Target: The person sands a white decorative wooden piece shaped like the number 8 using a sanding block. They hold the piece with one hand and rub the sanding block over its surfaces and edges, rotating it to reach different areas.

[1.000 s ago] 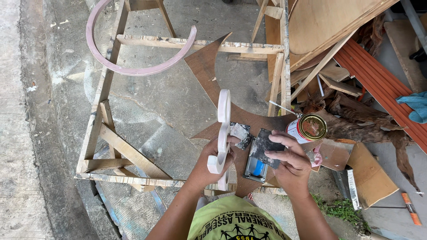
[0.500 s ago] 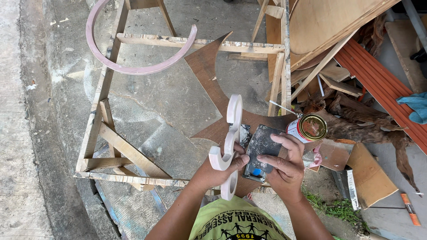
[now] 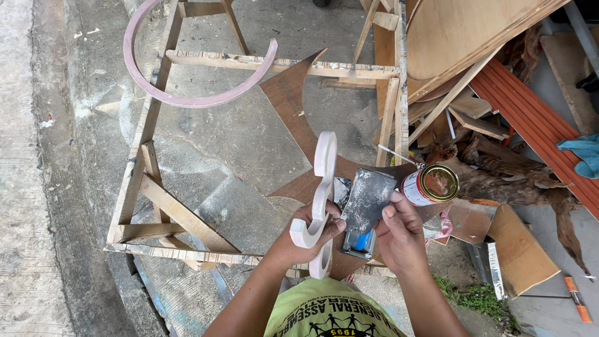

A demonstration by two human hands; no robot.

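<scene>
White curved cutout (image 3: 322,193), a thin scroll-shaped piece, stands on edge in the left hand (image 3: 306,234), fingers wrapped round its lower loop; it looks light and stiff, perhaps brittle at the narrow waist, so the thick curl is the safer grip. The right hand (image 3: 399,234) pinches a smeared putty knife (image 3: 366,203) just beside it. The cutout's bottom end is hidden behind the left wrist, and what coats the blade is hard to tell
</scene>
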